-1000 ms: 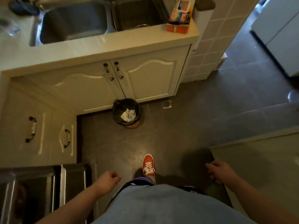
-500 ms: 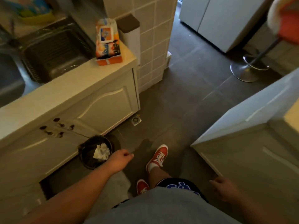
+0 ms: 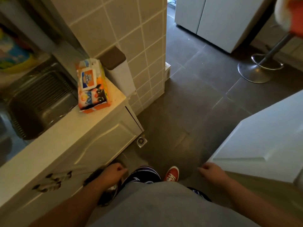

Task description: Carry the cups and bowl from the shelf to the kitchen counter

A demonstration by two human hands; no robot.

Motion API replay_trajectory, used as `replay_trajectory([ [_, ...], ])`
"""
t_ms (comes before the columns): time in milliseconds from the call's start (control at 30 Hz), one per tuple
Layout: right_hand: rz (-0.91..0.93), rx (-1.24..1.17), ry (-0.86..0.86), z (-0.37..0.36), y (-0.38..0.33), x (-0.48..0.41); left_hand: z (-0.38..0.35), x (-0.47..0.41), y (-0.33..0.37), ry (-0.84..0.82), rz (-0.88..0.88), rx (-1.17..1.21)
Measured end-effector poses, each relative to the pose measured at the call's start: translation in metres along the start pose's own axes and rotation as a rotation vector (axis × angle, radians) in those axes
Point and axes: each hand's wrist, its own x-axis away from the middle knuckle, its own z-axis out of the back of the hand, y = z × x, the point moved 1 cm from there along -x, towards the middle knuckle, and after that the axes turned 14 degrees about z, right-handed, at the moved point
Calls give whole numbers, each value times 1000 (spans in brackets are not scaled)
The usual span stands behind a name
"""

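Note:
No cup, bowl or shelf shows in the head view. The pale kitchen counter (image 3: 54,133) runs along the left, with a steel sink (image 3: 34,102) set into it. My left hand (image 3: 113,172) hangs low beside the counter's cabinet doors, its fingers curled and nothing in it. Low on the right, my right hand (image 3: 211,172) is also loosely curled and holds nothing, close to a white cabinet (image 3: 262,138).
An orange wipes pack (image 3: 91,86) lies on the counter's end by a tiled wall corner (image 3: 139,46). A floor drain (image 3: 141,141) sits in the dark tiled floor (image 3: 193,102). A bar stool's chrome base (image 3: 259,69) and white cabinets (image 3: 218,18) stand far right.
The view has swung to the right, away from the sink, towards the doorway and the stool. Both hands stay curled with nothing in them; the bin has slipped behind my left arm.

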Motion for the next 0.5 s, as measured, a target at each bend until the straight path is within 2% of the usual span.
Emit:
replay_trajectory([
  [133,64,0,46,38,-46,-42,20,-28,14,-10,46,4],
  [267,23,-51,84,80,-61,-75,38,-59,69,-68,58,-43],
  [500,-231,-163,269,148,-35,-86,74,-77,254,-93,-233,-248],
])
